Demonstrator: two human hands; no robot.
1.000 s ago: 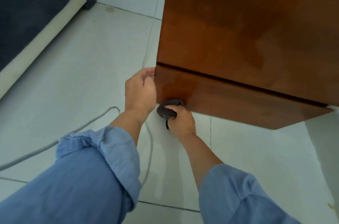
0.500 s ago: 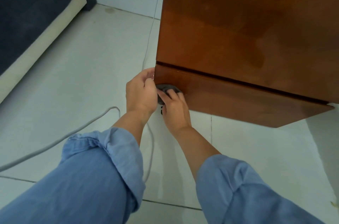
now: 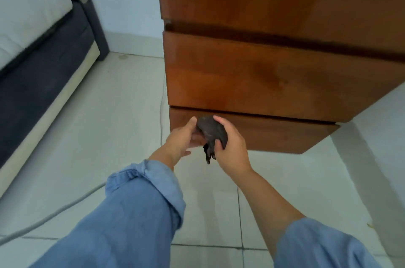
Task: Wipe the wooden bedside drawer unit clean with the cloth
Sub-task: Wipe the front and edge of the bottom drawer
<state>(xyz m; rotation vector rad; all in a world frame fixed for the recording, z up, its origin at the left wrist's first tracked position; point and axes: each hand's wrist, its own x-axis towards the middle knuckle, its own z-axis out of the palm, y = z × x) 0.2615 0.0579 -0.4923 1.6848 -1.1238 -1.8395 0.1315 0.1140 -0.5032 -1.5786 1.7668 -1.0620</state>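
The wooden bedside drawer unit (image 3: 274, 74) fills the upper right, glossy brown, with three drawer fronts stacked. A dark grey cloth (image 3: 211, 130) is bunched in front of the lowest drawer's left end, a strand hanging below it. My right hand (image 3: 230, 147) grips the cloth from the right. My left hand (image 3: 180, 139) is beside it with thumb and fingers touching the cloth's left side, fingers spread. Whether the cloth touches the wood here I cannot tell.
A dark blue bed frame (image 3: 50, 63) with a white mattress (image 3: 28, 8) stands at the left. A grey cable (image 3: 54, 210) runs across the tiled floor under my left arm, and a thin white cord (image 3: 161, 109) trails beside the unit's left edge.
The view has tilted up, showing more of the unit and the bed. My hands have come off the lowest drawer's corner, the cloth now bunched between them, my left hand touching it.
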